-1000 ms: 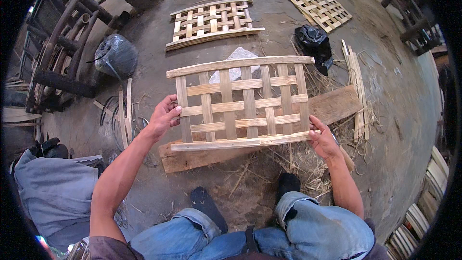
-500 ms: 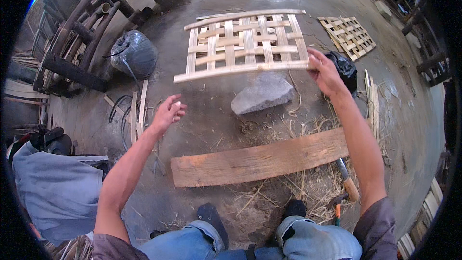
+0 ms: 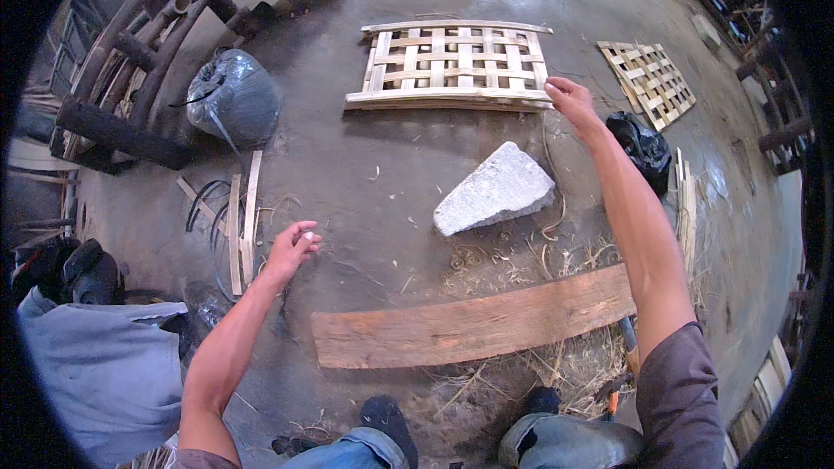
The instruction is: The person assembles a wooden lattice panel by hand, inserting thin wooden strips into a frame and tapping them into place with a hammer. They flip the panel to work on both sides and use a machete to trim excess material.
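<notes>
In the head view, we see our woven panel (image 3: pixel 465 59) lying at the far middle of the floor (image 3: pixel 373 217), stacked on another panel (image 3: pixel 452 108). Our right hand (image 3: pixel 573 104) reaches far forward, its fingers touching the panel's near right corner; we cannot tell whether they grip it. Our left hand (image 3: pixel 291 252) is loosely open over the floor on the left, fingers bent, near some wood strips (image 3: pixel 234 234). A pale stone (image 3: pixel 495 189) sits between the stack and a brown board (image 3: pixel 473 317), which lies nearer us. To the right of the stone we see a black bag (image 3: pixel 638 141).
</notes>
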A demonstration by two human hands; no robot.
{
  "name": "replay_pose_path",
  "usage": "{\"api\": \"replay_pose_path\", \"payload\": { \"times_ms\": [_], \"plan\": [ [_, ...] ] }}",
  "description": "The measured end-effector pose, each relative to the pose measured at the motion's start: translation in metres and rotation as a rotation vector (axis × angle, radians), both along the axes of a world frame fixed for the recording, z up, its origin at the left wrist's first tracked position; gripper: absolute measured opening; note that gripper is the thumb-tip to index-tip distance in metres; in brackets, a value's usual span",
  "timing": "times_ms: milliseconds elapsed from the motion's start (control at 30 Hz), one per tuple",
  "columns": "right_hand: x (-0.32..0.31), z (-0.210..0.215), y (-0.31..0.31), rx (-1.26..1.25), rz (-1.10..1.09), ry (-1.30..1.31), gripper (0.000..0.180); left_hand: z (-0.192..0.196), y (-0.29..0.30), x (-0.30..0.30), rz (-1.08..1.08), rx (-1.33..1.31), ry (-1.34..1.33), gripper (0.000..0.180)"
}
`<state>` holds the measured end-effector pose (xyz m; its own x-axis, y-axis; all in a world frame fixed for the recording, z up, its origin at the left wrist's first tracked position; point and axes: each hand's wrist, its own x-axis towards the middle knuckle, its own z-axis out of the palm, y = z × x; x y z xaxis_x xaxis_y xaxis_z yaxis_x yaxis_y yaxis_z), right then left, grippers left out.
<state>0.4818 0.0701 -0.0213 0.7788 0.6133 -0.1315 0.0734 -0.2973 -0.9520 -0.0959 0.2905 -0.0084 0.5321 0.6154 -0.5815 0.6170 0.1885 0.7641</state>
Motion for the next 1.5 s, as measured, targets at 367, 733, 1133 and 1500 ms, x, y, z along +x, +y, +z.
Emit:
{"api": "replay_pose_path", "payload": {
  "times_ms": [367, 733, 1133, 1500],
  "plan": [
    [-0.260, 0.061, -0.105, 0.134, 0.176, -0.560, 0.036, 0.061, -0.131, 0.119, -0.102, 0.008, -0.334, 0.036],
    [-0.308, 0.140, -0.155, 0.531, 0.054, -0.233, 0.080, 0.073, -0.306, 0.254, -0.264, -0.623, -1.107, 0.074],
    [-0.337, 0.031, -0.330, -0.057, 0.037, 0.057, 0.013, 0.306, -0.370, 0.173, -1.140, 1.003, -1.241, 0.008],
    [-0.312, 0.248, -0.299, 0.054, 0.586, -0.830, 0.013, 0.232, -0.295, 0.157, -0.864, 1.016, -0.911, 0.021]
  ]
}}
